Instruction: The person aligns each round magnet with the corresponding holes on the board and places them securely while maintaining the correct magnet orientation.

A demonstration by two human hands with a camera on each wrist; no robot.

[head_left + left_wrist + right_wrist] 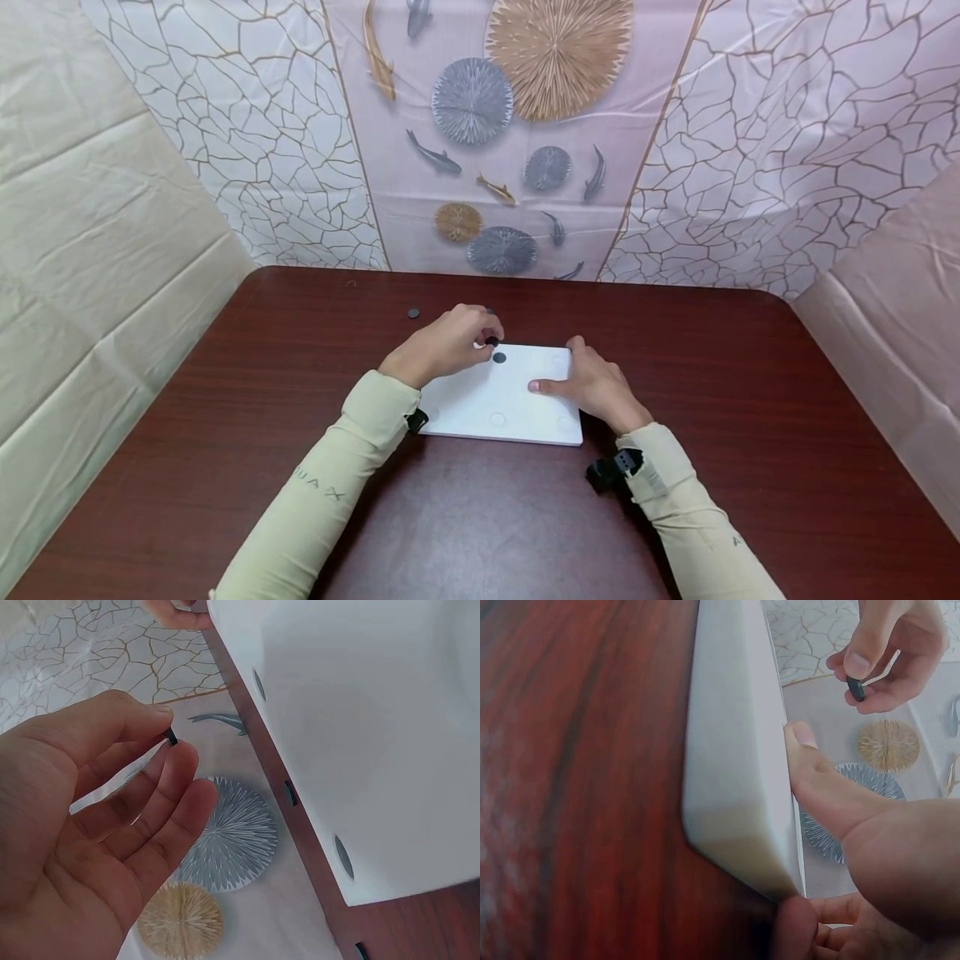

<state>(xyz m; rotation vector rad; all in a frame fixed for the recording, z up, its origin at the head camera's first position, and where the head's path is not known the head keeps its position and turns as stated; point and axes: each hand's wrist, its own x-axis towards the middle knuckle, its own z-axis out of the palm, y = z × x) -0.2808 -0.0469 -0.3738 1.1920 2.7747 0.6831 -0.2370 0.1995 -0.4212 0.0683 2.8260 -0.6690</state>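
A white rectangular slab (480, 400) with faint round marks lies on the table. My left hand (450, 340) is over its far left part, pinching a small black disc (172, 736) between thumb and fingertips. Two dark discs sit on the slab along its far edge: a middle disc (498, 357) and a corner disc (343, 856), the latter hidden by my left hand in the head view. My right hand (600, 387) grips the slab's right side, its thumb on top and fingers at the edge, as the right wrist view also shows.
Beyond the slab, one dark disc (413, 313) lies on the brown table (225, 400), and another disc (291, 793) lies farther right, partly hidden by my left hand in the head view. A patterned cloth (300, 167) hangs behind the table.
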